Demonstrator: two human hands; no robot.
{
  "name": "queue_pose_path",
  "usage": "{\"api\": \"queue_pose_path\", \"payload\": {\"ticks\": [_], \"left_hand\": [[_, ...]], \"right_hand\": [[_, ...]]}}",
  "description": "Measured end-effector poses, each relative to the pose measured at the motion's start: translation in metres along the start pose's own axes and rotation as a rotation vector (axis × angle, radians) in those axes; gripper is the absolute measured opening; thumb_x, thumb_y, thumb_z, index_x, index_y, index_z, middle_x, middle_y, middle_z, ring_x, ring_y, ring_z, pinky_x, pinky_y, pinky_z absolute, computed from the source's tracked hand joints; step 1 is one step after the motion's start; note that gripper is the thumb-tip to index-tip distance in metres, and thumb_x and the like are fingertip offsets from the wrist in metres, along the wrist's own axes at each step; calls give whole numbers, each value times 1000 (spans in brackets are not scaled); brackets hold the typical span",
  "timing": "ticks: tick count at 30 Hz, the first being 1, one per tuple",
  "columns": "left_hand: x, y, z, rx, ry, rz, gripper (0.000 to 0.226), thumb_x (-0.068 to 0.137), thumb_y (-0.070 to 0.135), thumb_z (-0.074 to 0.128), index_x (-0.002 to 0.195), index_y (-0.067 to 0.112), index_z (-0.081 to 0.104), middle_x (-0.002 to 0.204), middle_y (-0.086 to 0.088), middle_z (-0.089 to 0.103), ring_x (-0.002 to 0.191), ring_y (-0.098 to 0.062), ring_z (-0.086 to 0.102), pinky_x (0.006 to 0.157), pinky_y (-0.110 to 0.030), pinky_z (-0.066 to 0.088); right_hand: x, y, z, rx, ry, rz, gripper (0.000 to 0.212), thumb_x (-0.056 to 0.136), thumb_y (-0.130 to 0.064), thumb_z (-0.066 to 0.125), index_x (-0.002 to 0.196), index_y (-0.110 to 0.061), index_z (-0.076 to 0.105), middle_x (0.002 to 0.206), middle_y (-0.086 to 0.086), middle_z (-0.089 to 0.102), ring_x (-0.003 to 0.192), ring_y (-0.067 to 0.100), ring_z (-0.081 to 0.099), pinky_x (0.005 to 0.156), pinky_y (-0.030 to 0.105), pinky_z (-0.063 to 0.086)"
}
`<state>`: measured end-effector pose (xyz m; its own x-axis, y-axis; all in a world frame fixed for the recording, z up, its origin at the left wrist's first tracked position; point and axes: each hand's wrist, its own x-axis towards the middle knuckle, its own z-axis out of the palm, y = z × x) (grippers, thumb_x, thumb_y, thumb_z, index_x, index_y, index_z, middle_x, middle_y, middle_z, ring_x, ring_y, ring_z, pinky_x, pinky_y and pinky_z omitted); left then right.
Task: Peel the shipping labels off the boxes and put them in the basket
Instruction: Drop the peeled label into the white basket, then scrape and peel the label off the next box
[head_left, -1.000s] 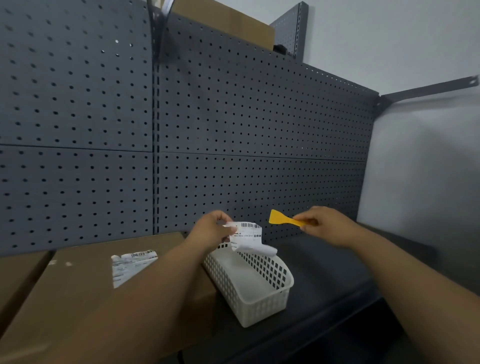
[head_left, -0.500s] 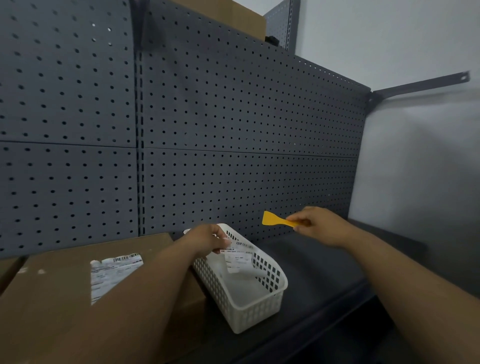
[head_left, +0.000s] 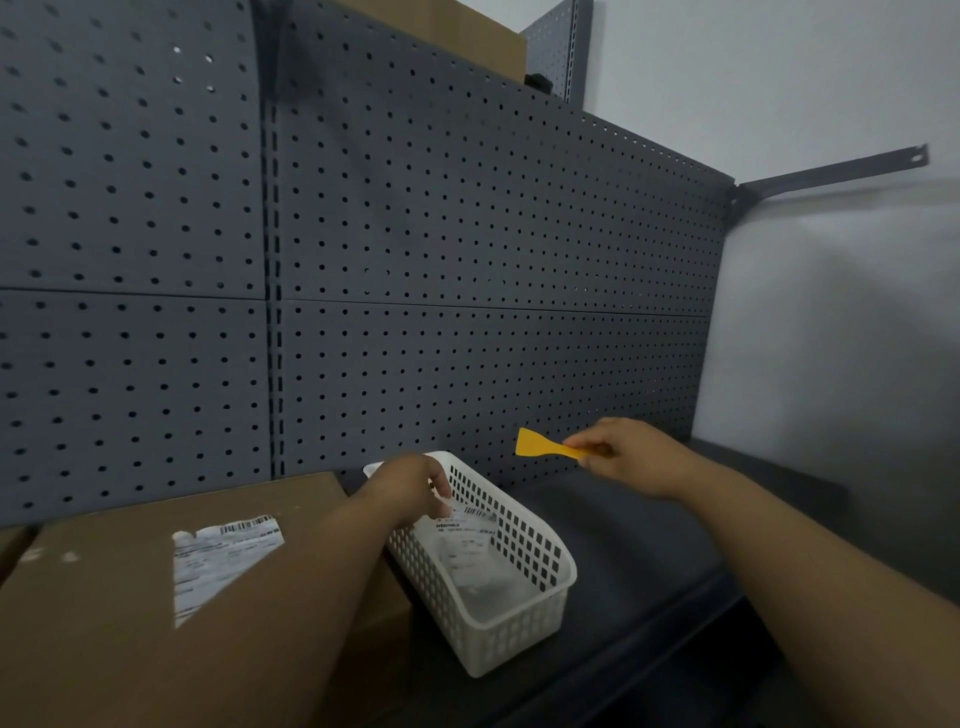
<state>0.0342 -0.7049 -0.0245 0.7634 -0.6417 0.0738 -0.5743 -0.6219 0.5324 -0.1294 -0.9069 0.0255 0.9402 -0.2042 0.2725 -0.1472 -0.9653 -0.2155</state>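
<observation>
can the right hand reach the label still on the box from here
Probably not straight away. The right hand, pinching the yellow scraper, hangs beyond the basket, and the left forearm lies across the way to the label on the box.

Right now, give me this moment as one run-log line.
left hand: over basket, at top edge of peeled label, grip unclear | peeled label: inside basket | right hand: pinches yellow scraper | second label: on box

- basket (head_left: 514, 634): white, walls are a grid of little rectangular holes
- scraper (head_left: 540, 447): plain yellow-orange
- box (head_left: 104, 649): plain brown cardboard
- box label (head_left: 218, 556): white, black barcode and print
- basket label (head_left: 467, 525): same deal, white with a black barcode
- pegboard (head_left: 467, 234): dark grey, rows of round holes
- shelf (head_left: 649, 545): near-black
</observation>
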Motion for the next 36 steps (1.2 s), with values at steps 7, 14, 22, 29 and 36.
{"api": "queue_pose_path", "payload": {"ticks": [7,14,22,29,36], "left_hand": [[0,2,-1,65,-1,-6,26,79,20,72,67,20,50,101,0,65,72,-8,53,49,-14,37],[-7,11,-3,100,-54,-21,28,90,26,59,105,3,66,121,-11,64,103,-23,60,87,-29,46],[-12,7,-13,9,25,15,14,91,21,58,80,13,58,91,-6,54,81,-17,49,73,-25,40],[-39,-15,-44,-40,215,18,11,89,24,60,86,13,62,82,2,60,78,-12,53,70,-24,42],[-103,-59,-92,26,399,-64,18,89,27,59,76,15,57,70,2,56,61,-10,48,52,-21,36]], "right_hand": [[2,-1,0,3,-2,-1,33,92,-21,53,124,-24,59,101,0,53,94,14,51,87,26,40],[5,-1,4,4,-7,-4,34,92,-22,54,125,-24,58,92,-11,46,89,8,47,82,23,35],[5,-8,5,21,-13,-24,31,91,-21,54,121,-25,61,90,-7,49,88,12,50,81,26,38],[9,-36,7,34,-20,-81,31,91,-21,54,121,-26,61,95,-2,52,93,18,53,85,31,43],[12,-98,15,47,-27,-197,34,93,-21,53,127,-23,57,112,0,53,106,19,52,88,28,38]]}}
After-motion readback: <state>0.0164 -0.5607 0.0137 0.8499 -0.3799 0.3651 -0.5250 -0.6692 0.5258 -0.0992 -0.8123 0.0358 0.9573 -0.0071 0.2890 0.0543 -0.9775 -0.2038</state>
